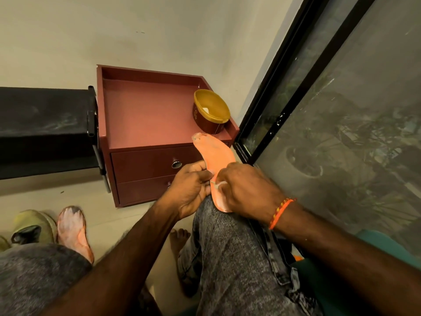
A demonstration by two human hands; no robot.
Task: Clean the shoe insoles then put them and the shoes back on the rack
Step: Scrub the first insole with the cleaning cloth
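Orange and worn, the insole (215,160) shows pale grey-white scuffing at its toe end and a whitish patch near the heel. It lies lengthwise on the person's right knee (218,215), heel toward the body and toe pointing at the maroon bedside cabinet (145,115). The left hand (191,188) pinches its left edge with curled fingers, while the right hand (248,190) curls over its right side, pressing a small white wad (219,184) against the surface. A second orange insole (74,231), heavily whitened, lies on the floor beside an olive shoe (34,226). On the cabinet top stands a maroon tub with a yellow lid (211,109), just beyond the insole's toe. A black rack (45,128) sits left of the cabinet.
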